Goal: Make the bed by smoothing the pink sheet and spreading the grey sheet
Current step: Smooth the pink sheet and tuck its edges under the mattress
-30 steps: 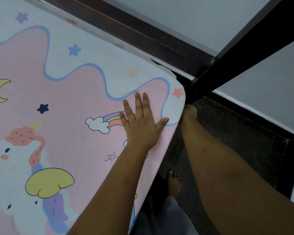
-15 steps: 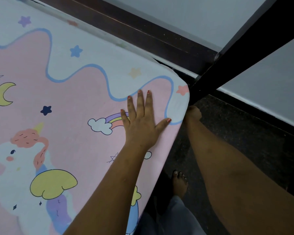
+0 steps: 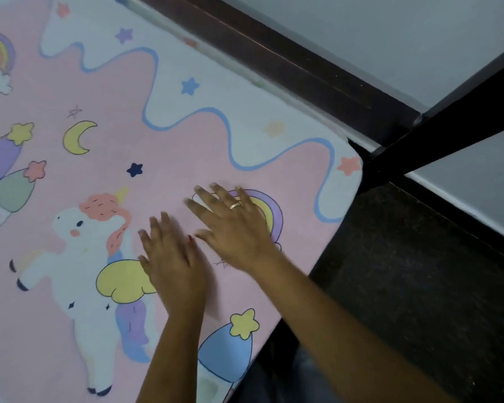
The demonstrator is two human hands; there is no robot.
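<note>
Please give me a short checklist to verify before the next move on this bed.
1. Left hand free, flat on the pink sheet: ok.
2. Right hand free, flat on the sheet: ok.
3. Sheet smooth around both hands: ok.
4. Sheet corner fitted, no loose fold: ok.
5. Grey sheet within reach: cannot tell, it is not in view.

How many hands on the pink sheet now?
2. Left hand lies flat on the pink sheet beside the unicorn's yellow wing; right hand lies flat over the rainbow print nearer the corner. Neither hidden.
</note>
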